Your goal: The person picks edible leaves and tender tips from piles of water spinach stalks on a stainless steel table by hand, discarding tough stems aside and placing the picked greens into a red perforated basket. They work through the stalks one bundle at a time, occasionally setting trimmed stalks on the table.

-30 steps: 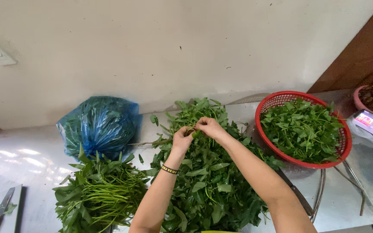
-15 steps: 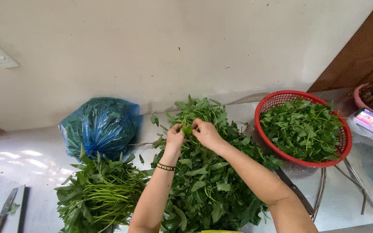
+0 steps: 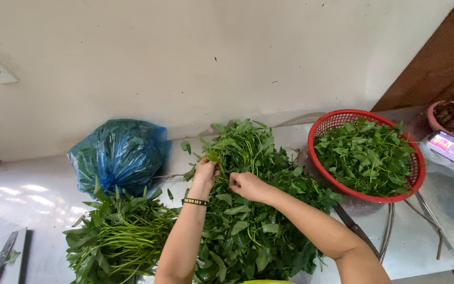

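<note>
Leafy greens (image 3: 248, 221) heaped mid-worktop (image 3: 416, 247). Left hand (image 3: 205, 173) pinches a sprig; right hand (image 3: 245, 185) at its 3 o'clock, fingers curled on stems. Red basket (image 3: 337, 122) at 2 o'clock.

Greens pile (image 3: 253, 221) centre, basket (image 3: 366, 194) right, bag (image 3: 119, 155) left

Glossy steel counter (image 3: 421, 247), red plastic mesh basket (image 3: 337, 122), crinkled blue plastic bag (image 3: 119, 152), matt painted wall (image 3: 185, 58)

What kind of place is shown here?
Probably a kitchen prep area: a shiny metal counter against a wall, a large pile of leafy green stems, a round red plastic basket of picked leaves.
</note>
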`<state>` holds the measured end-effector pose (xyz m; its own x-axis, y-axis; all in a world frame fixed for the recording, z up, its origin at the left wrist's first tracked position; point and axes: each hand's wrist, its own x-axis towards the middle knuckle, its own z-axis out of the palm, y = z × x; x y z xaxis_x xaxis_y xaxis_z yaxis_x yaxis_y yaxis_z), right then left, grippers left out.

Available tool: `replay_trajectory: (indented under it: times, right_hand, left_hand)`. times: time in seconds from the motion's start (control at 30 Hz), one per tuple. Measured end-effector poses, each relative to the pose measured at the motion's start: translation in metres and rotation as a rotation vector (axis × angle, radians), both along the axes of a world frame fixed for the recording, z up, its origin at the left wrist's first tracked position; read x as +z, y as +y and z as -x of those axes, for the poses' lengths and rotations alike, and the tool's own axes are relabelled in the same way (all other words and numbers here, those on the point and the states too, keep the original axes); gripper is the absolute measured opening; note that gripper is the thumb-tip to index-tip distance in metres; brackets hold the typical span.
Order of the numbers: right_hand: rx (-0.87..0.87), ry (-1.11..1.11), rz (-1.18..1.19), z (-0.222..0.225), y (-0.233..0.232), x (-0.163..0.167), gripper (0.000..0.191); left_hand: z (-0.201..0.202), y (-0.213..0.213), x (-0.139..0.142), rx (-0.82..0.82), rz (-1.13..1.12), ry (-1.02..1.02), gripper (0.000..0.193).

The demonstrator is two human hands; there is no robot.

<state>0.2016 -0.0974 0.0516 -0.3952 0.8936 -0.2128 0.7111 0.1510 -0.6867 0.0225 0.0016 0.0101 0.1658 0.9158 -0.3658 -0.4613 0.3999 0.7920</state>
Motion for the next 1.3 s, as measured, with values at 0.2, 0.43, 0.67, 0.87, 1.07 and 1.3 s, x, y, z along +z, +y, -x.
replay_trajectory:
  times: [0.2, 0.43, 0.67, 0.87, 1.07, 1.3]
  right_hand:
    - [0.297, -0.007, -0.111, -0.021, 0.003, -0.009, 0.029]
    - [-0.416, 0.149, 0.072, -0.028, 0.024, -0.003, 0.028]
    - [-0.279, 0.279, -0.114, -0.009, 0.035, 0.005, 0.023]
    - [-0.268, 0.271, -0.260, 0.002, 0.029, 0.002, 0.022]
    - [-0.262, 0.147, -0.166, -0.008, 0.021, -0.010, 0.019]
    - [-0.243, -0.081, 0.070, -0.039, 0.031, -0.019, 0.031]
  left_hand:
    - [0.016, 0.007, 0.004, 0.083, 0.021, -0.030, 0.003]
    - [0.019, 0.013, -0.004, 0.044, -0.035, -0.027, 0.006]
    - [-0.017, -0.003, -0.010, 0.012, -0.058, 0.044, 0.014]
    - [-0.020, -0.001, -0.009, -0.013, -0.061, 0.021, 0.026]
    - [-0.022, -0.004, -0.005, 0.064, -0.023, 0.016, 0.022]
    - [0.024, 0.014, -0.004, 0.180, -0.124, 0.000, 0.009]
